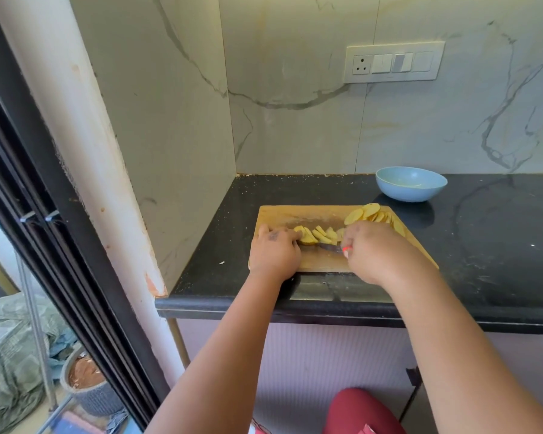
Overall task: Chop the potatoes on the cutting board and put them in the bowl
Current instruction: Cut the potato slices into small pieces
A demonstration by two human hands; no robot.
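Black speckled counter (483,245) carries a wooden board (320,261), where potato slices (322,235) are pinned by the left hand (275,252) and a knife (329,247) is gripped by the right hand (373,249).

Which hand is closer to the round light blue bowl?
The right hand. It sits on the wooden cutting board, below and a bit left of the round light blue bowl. The left hand is farther left.

- We are seeing yellow potato strips (318,235) lying mid-board (314,261), slices (369,213) piling at its far right corner.
- The pale blue bowl (411,184) is sitting upright just beyond the wooden board.
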